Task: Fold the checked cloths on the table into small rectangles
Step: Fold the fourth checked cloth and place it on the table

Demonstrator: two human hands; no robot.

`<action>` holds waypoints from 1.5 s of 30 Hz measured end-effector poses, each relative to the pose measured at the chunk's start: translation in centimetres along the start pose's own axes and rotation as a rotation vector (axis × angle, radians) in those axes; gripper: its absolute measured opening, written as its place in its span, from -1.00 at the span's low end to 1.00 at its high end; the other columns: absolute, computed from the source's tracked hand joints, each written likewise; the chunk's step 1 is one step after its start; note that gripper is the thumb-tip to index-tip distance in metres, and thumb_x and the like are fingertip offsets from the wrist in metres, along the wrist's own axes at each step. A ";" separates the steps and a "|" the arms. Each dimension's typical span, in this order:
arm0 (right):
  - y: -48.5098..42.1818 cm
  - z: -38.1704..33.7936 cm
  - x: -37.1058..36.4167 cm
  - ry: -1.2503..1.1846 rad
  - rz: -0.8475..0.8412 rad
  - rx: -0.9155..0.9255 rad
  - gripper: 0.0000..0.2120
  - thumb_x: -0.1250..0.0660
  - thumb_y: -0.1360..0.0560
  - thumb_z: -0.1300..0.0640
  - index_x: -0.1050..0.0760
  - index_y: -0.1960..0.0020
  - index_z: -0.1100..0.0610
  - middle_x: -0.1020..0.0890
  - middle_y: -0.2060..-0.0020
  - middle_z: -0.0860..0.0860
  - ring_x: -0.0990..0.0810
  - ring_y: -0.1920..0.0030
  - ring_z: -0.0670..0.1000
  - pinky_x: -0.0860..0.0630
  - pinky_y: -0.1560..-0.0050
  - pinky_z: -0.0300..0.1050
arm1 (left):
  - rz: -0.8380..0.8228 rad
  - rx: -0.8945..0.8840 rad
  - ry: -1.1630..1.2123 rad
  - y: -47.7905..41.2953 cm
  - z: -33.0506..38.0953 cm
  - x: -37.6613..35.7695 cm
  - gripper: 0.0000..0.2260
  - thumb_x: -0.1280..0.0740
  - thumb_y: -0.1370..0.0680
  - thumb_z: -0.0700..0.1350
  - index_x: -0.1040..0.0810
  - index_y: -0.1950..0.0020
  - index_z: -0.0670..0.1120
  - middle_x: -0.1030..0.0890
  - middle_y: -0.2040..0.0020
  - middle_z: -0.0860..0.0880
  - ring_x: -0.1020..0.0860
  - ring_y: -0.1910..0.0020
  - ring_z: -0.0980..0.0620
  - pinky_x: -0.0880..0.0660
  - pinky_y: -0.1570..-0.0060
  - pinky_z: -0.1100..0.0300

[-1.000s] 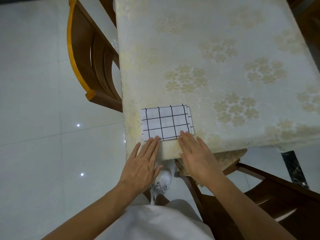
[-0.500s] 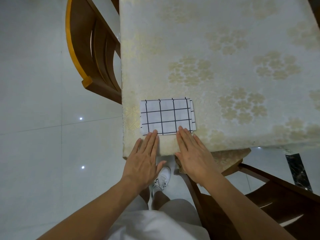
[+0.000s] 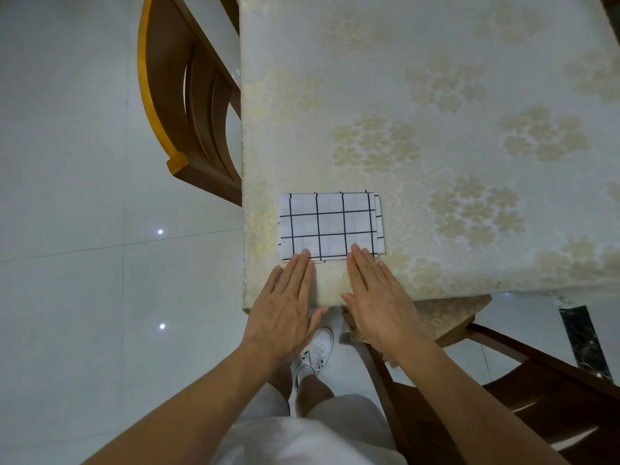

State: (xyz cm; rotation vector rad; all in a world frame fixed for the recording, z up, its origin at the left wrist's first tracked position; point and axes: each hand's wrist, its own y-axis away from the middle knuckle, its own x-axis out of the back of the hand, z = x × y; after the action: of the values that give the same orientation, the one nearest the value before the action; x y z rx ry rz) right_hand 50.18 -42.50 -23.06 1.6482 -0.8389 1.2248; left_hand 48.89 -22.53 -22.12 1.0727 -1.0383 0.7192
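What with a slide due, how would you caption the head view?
Left hand and right hand flat, fingertips touching the folded checked cloth on a floral tablecloth.

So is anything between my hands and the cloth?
Nothing visible. The left hand and right hand lie flat, fingertips on the near edge of the cloth.
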 end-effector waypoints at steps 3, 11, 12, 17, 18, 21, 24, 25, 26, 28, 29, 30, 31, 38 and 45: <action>-0.2 -0.2 1.3 -0.020 0.036 -0.010 -0.43 0.08 -0.66 -0.03 -0.14 -0.56 0.28 -0.18 -0.56 0.21 -0.18 -0.56 0.13 -0.12 -0.53 0.07 | 0.074 -0.027 0.011 -0.3 0.0 1.2 -0.33 0.09 -0.66 0.23 -0.07 -0.60 -0.21 -0.06 -0.61 -0.17 -0.06 -0.59 -0.10 -0.13 -0.53 -0.05; -5.8 1.3 4.1 -0.046 0.127 -0.033 -0.49 -0.15 -0.63 0.25 -0.17 -0.56 0.31 -0.21 -0.56 0.20 -0.20 -0.57 0.13 -0.09 -0.54 0.04 | 0.143 -0.018 -0.025 -6.6 -2.4 4.9 -0.51 0.10 -0.70 -0.07 0.19 -0.58 -0.19 0.12 -0.62 -0.15 0.11 -0.60 -0.06 0.19 -0.54 0.04; -6.4 1.4 4.3 -0.043 0.111 -0.027 -0.44 -0.16 -0.62 0.29 -0.10 -0.57 0.31 -0.14 -0.58 0.20 -0.14 -0.59 0.13 -0.01 -0.55 0.00 | 0.118 -0.014 -0.040 -7.1 -2.5 5.0 -0.51 0.14 -0.71 -0.05 0.26 -0.56 -0.18 0.20 -0.61 -0.14 0.17 -0.60 -0.06 0.23 -0.54 0.04; -7.8 1.7 5.1 -0.056 -0.028 -0.010 -0.38 0.01 -0.63 0.28 0.23 -0.61 0.24 0.21 -0.61 0.13 0.20 -0.61 0.07 0.26 -0.55 -0.10 | 0.044 -0.009 -0.112 -8.5 -3.0 5.0 -0.47 0.17 -0.71 -0.02 0.29 -0.59 -0.19 0.25 -0.61 -0.15 0.23 -0.60 -0.09 0.26 -0.54 0.01; -8.0 1.6 5.1 -0.046 -0.022 -0.009 -0.37 0.00 -0.64 0.28 0.24 -0.61 0.24 0.21 -0.61 0.13 0.21 -0.61 0.07 0.27 -0.54 -0.10 | 0.033 -0.007 -0.116 -8.6 -3.1 5.0 -0.47 0.16 -0.71 -0.02 0.29 -0.59 -0.20 0.25 -0.61 -0.15 0.23 -0.60 -0.09 0.26 -0.53 0.01; -8.2 1.6 4.7 -0.041 -0.042 -0.003 -0.38 0.03 -0.65 0.26 0.26 -0.60 0.24 0.23 -0.60 0.13 0.22 -0.61 0.07 0.27 -0.54 -0.09 | 0.006 -0.012 -0.118 -8.9 -3.5 4.8 -0.47 0.15 -0.71 -0.03 0.30 -0.59 -0.19 0.27 -0.61 -0.15 0.25 -0.59 -0.09 0.27 -0.53 0.01; -8.5 1.7 3.9 -0.069 -0.026 -0.008 -0.37 -0.01 -0.63 0.27 0.21 -0.60 0.25 0.19 -0.60 0.15 0.17 -0.62 0.10 0.25 -0.55 -0.07 | 0.017 -0.024 -0.102 -9.2 -3.8 4.2 -0.47 0.14 -0.71 -0.03 0.30 -0.59 -0.19 0.27 -0.61 -0.14 0.26 -0.59 -0.08 0.28 -0.53 0.02; -8.5 1.8 3.5 -0.079 -0.005 -0.005 -0.36 -0.04 -0.61 0.29 0.17 -0.60 0.27 0.15 -0.60 0.16 0.13 -0.62 0.11 0.22 -0.55 -0.06 | 0.028 -0.028 -0.094 -9.3 -3.9 3.9 -0.47 0.14 -0.71 -0.03 0.29 -0.59 -0.19 0.27 -0.61 -0.14 0.25 -0.59 -0.08 0.27 -0.54 0.02; -8.6 1.8 3.1 -0.079 0.017 -0.003 -0.35 -0.08 -0.59 0.30 0.12 -0.60 0.28 0.10 -0.60 0.17 0.07 -0.62 0.13 0.17 -0.55 -0.04 | 0.039 -0.035 -0.085 -9.5 -4.0 3.8 -0.47 0.14 -0.71 -0.03 0.28 -0.59 -0.19 0.25 -0.61 -0.14 0.24 -0.59 -0.08 0.26 -0.54 0.02; -8.7 1.9 2.5 -0.059 0.061 -0.009 -0.34 -0.16 -0.54 0.33 -0.01 -0.59 0.31 -0.04 -0.59 0.21 -0.06 -0.60 0.16 0.04 -0.55 0.00 | 0.057 -0.051 -0.080 -9.8 -4.3 3.6 -0.48 0.17 -0.70 -0.03 0.27 -0.59 -0.19 0.22 -0.62 -0.14 0.21 -0.60 -0.08 0.25 -0.54 0.02; -8.8 1.9 2.3 -0.055 0.081 -0.017 -0.34 -0.19 -0.52 0.34 -0.06 -0.58 0.32 -0.09 -0.58 0.22 -0.10 -0.59 0.17 0.00 -0.54 0.02 | 0.059 -0.055 -0.086 -10.0 -4.4 3.5 -0.49 0.21 -0.69 -0.02 0.26 -0.59 -0.18 0.21 -0.62 -0.14 0.20 -0.60 -0.08 0.26 -0.54 0.02; -8.9 1.9 2.1 -0.053 0.100 -0.015 -0.34 -0.19 -0.53 0.34 -0.05 -0.58 0.33 -0.08 -0.58 0.22 -0.09 -0.59 0.17 0.01 -0.54 0.02 | 0.054 -0.057 -0.095 -10.1 -4.5 3.6 -0.48 0.25 -0.67 -0.01 0.25 -0.59 -0.18 0.20 -0.62 -0.14 0.19 -0.60 -0.08 0.26 -0.53 0.03; -8.9 1.9 2.2 -0.049 0.102 -0.008 -0.33 -0.17 -0.55 0.33 0.00 -0.59 0.32 -0.02 -0.59 0.21 -0.04 -0.60 0.16 0.06 -0.55 0.00 | 0.047 -0.058 -0.096 -10.0 -4.5 3.7 -0.46 0.29 -0.65 0.01 0.24 -0.60 -0.18 0.19 -0.62 -0.14 0.18 -0.60 -0.08 0.26 -0.53 0.03; -4.4 1.0 2.7 -0.073 0.168 -0.037 -0.36 -0.19 -0.49 0.39 -0.14 -0.55 0.33 -0.22 -0.54 0.26 -0.22 -0.55 0.19 -0.22 -0.52 0.12 | 0.163 -0.109 -0.063 -4.6 -3.3 3.8 -0.45 0.00 -0.67 0.07 -0.20 -0.56 -0.23 -0.21 -0.57 -0.19 -0.19 -0.56 -0.11 -0.14 -0.51 -0.07; -0.5 0.1 1.0 -0.068 0.032 -0.070 -0.27 -0.29 -0.45 0.33 -0.12 -0.56 0.31 -0.16 -0.56 0.25 -0.18 -0.56 0.18 -0.19 -0.54 0.11 | 0.013 -0.051 -0.062 -0.8 -2.3 1.0 -0.39 0.01 -0.65 0.18 -0.27 -0.54 -0.22 -0.25 -0.56 -0.19 -0.22 -0.54 -0.12 -0.21 -0.47 -0.11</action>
State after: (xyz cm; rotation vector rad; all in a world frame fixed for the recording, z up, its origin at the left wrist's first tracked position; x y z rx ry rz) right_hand 50.97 -42.38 -22.26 1.6338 -0.9433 1.1535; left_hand 50.71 -20.64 -21.72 1.0508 -1.1115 0.6701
